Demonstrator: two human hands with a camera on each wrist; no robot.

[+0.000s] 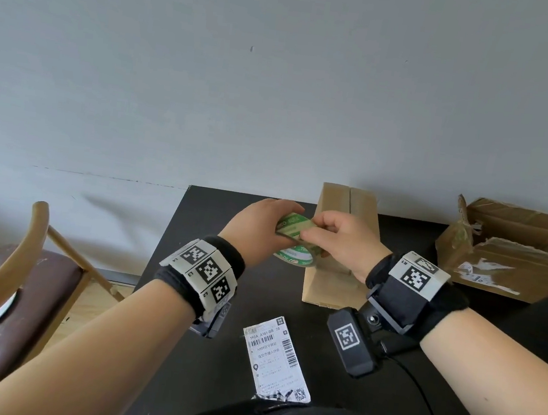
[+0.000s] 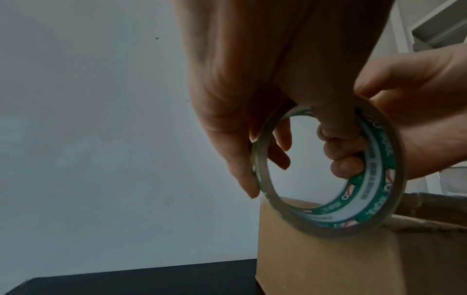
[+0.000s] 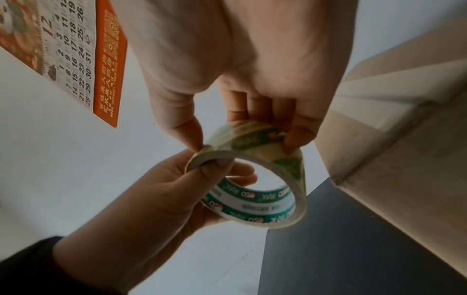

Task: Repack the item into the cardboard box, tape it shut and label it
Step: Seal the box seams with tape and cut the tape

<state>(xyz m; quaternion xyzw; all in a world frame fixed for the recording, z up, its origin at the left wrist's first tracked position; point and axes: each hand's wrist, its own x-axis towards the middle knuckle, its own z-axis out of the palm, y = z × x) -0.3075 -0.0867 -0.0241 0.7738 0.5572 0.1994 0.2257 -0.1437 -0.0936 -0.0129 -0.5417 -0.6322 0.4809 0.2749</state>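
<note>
Your left hand [image 1: 256,231] grips the roll of tape [image 1: 296,241] with its thumb hooked through the core and its fingers curled round the outer rim, so the ring hangs on edge in front of you. Your right hand [image 1: 341,239] meets it from the other side, thumb and fingers pinching the top of the roll's outer face; whether a loose end of tape has come up under them cannot be told. In the right wrist view the green and white printing runs round the inside of the core, and both hands close on the ring from opposite sides. The closed cardboard box [image 1: 341,250] lies on the black worktop [image 1: 215,338] directly beneath and just beyond your hands, its long axis running away from you and the seam of its two top flaps showing bare at the far end. In the left wrist view the roll hangs just over the box's near top edge; whether they touch cannot be told. The shipping label [image 1: 276,357] lies flat on the worktop below your wrists, close to your body. Well to the right of your right hand sits a torn open carton [image 1: 515,250]. To the left of your left arm, off the worktop, stands a wooden chair [image 1: 15,279].
</note>
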